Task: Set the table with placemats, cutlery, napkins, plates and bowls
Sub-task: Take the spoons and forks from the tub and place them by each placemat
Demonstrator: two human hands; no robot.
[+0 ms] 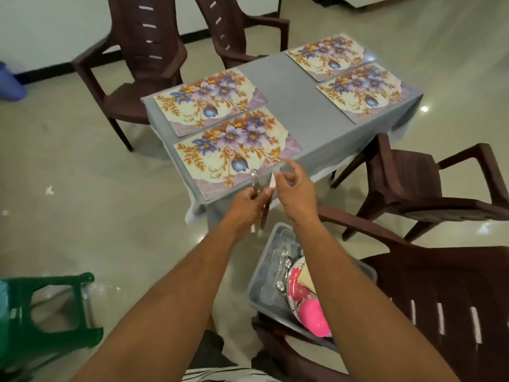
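Several floral placemats lie on the grey-clothed table (289, 106); the nearest placemat (237, 150) reaches the table's near corner. My left hand (248, 202) grips a bundle of cutlery (260, 205) over that corner, spoon bowls pointing up. Beside it, my right hand (296, 188) pinches the top of one piece from the bundle; motion blur hides which piece. A grey tub (264, 260) on the chair below my right arm holds more spoons (283, 271), a flowered plate (296, 285), folded napkins (308, 277) and a pink bowl (314, 315).
Brown plastic chairs stand around the table: two at the far side (143, 64), one at the right (429, 183), and the one carrying the tub (440, 299). A green plastic stool (49, 307) stands on the tiled floor at lower left.
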